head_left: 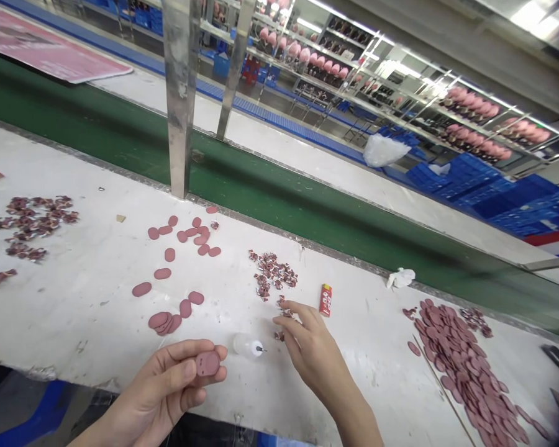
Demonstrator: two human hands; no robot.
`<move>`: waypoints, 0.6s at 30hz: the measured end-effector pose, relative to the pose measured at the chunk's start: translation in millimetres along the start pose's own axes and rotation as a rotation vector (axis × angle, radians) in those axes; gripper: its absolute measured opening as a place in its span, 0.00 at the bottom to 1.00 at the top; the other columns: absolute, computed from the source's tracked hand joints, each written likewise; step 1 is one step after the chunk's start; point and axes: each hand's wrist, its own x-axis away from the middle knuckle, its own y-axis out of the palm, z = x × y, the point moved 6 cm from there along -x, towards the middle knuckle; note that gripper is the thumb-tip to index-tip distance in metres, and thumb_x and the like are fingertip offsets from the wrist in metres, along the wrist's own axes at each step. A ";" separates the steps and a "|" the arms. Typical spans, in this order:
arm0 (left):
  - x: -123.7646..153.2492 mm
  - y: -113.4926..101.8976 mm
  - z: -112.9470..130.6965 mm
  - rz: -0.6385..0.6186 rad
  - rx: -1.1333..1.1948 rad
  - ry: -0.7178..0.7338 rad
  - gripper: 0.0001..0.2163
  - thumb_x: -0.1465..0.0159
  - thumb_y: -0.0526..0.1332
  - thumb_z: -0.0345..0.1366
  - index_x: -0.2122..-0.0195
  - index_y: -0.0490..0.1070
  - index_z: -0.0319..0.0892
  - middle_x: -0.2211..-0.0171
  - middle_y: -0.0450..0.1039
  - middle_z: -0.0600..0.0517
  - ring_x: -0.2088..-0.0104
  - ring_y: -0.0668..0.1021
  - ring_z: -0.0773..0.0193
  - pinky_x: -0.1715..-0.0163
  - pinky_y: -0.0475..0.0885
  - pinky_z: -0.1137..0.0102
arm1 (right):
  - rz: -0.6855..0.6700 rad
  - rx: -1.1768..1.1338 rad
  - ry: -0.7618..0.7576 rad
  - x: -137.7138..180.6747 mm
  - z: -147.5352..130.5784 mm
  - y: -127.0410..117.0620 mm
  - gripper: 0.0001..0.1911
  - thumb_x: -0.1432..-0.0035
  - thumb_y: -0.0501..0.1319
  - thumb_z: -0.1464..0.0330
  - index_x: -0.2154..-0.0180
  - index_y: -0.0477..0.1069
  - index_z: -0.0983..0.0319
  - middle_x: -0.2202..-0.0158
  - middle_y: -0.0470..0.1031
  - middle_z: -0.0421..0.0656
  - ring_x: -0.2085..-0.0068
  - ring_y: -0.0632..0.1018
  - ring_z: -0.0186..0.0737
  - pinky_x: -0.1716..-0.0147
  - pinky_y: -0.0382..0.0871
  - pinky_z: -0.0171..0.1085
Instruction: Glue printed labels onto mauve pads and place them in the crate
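Note:
My left hand holds a pink oval pad between thumb and fingers, near the front edge of the white table. My right hand reaches forward with fingers spread, its fingertips touching small dark-pink pieces scattered on the table. A small clear glue bottle with a thin nozzle lies on its side between the two hands.
Loose pink oval pads lie left of centre, and a large heap of them at the right. More small pieces sit far left. A red lighter lies near my right hand. Behind runs a green conveyor belt with steel posts.

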 end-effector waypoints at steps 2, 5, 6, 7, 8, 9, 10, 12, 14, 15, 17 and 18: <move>0.0 0.8 0.6 -0.013 -0.008 -0.002 0.09 0.45 0.75 0.33 0.62 0.83 0.40 0.56 0.85 0.46 0.62 0.86 0.63 0.68 0.80 0.79 | -0.060 0.005 -0.020 2.2 -1.6 4.2 0.18 0.36 0.54 0.81 0.51 0.75 0.60 0.47 0.74 0.50 0.45 0.73 0.53 0.51 0.77 0.51; 0.1 0.3 2.8 -0.023 -0.008 0.009 0.10 0.45 0.75 0.33 0.62 0.83 0.40 0.55 0.85 0.46 0.61 0.86 0.62 0.68 0.80 0.78 | -0.072 0.017 0.007 7.6 -0.9 4.8 0.15 0.37 0.56 0.80 0.52 0.74 0.63 0.51 0.75 0.51 0.50 0.76 0.53 0.54 0.79 0.53; 0.2 -0.5 3.3 -0.017 -0.006 0.012 0.10 0.45 0.75 0.33 0.62 0.83 0.40 0.55 0.85 0.46 0.61 0.86 0.62 0.68 0.80 0.78 | -0.066 0.018 0.021 9.5 0.1 4.7 0.13 0.37 0.57 0.79 0.53 0.74 0.63 0.53 0.76 0.52 0.52 0.77 0.53 0.55 0.79 0.54; 0.2 -1.5 3.5 -0.009 -0.004 0.014 0.10 0.45 0.76 0.33 0.62 0.83 0.40 0.55 0.85 0.46 0.61 0.86 0.62 0.69 0.80 0.78 | -0.061 0.017 0.034 11.3 1.4 5.2 0.12 0.37 0.58 0.78 0.54 0.75 0.64 0.54 0.77 0.52 0.53 0.78 0.54 0.57 0.79 0.54; 0.3 -2.6 3.1 0.003 -0.002 0.012 0.10 0.46 0.76 0.33 0.62 0.83 0.40 0.55 0.85 0.46 0.61 0.86 0.62 0.69 0.80 0.79 | -0.063 0.011 0.043 12.7 3.0 6.9 0.10 0.37 0.59 0.77 0.56 0.75 0.63 0.56 0.78 0.51 0.55 0.79 0.54 0.58 0.80 0.53; 0.3 -3.4 2.3 0.016 -0.002 0.005 0.11 0.46 0.76 0.34 0.62 0.83 0.40 0.55 0.85 0.46 0.61 0.86 0.62 0.69 0.80 0.79 | -0.068 0.001 0.051 13.6 4.7 9.4 0.10 0.38 0.60 0.77 0.57 0.76 0.62 0.57 0.79 0.49 0.56 0.80 0.53 0.60 0.80 0.52; 0.5 -3.8 1.1 0.023 -0.003 -0.003 0.11 0.47 0.77 0.34 0.62 0.83 0.40 0.55 0.85 0.46 0.61 0.86 0.62 0.69 0.80 0.79 | -0.073 -0.012 0.058 14.1 6.5 12.4 0.09 0.38 0.61 0.77 0.58 0.77 0.61 0.59 0.80 0.48 0.57 0.81 0.52 0.60 0.81 0.51; 1.0 -2.5 -1.5 0.015 -0.005 -0.019 0.13 0.48 0.77 0.35 0.62 0.83 0.40 0.55 0.85 0.45 0.60 0.86 0.61 0.68 0.80 0.79 | -0.062 -0.038 0.082 14.3 9.4 16.2 0.10 0.39 0.60 0.77 0.61 0.78 0.60 0.62 0.81 0.46 0.60 0.82 0.52 0.62 0.81 0.50; 1.6 0.3 -3.5 -0.013 -0.014 -0.026 0.13 0.48 0.77 0.36 0.62 0.83 0.40 0.55 0.85 0.45 0.60 0.86 0.60 0.68 0.80 0.79 | -0.001 -0.062 0.124 15.6 8.4 12.1 0.10 0.38 0.59 0.76 0.62 0.78 0.60 0.64 0.82 0.47 0.62 0.82 0.54 0.63 0.80 0.52; 1.8 1.8 -4.2 -0.029 -0.022 -0.025 0.13 0.48 0.77 0.36 0.63 0.84 0.40 0.55 0.85 0.45 0.60 0.86 0.60 0.68 0.79 0.79 | 0.051 -0.076 0.152 17.7 5.2 5.9 0.09 0.38 0.59 0.74 0.61 0.78 0.60 0.63 0.82 0.48 0.63 0.82 0.54 0.64 0.79 0.53; 1.8 4.2 -4.9 -0.053 -0.043 -0.011 0.12 0.48 0.77 0.37 0.63 0.84 0.41 0.56 0.85 0.46 0.60 0.86 0.61 0.68 0.79 0.79 | 0.165 -0.128 0.215 25.9 -7.9 -11.4 0.07 0.35 0.60 0.69 0.59 0.77 0.59 0.61 0.81 0.48 0.63 0.82 0.52 0.64 0.79 0.50; 1.4 5.0 -5.1 -0.063 -0.054 0.002 0.12 0.48 0.78 0.37 0.63 0.84 0.42 0.56 0.86 0.47 0.60 0.86 0.61 0.68 0.79 0.79 | 0.215 -0.223 0.249 31.6 -17.3 -19.9 0.06 0.34 0.61 0.66 0.57 0.76 0.58 0.61 0.81 0.47 0.63 0.82 0.49 0.64 0.80 0.46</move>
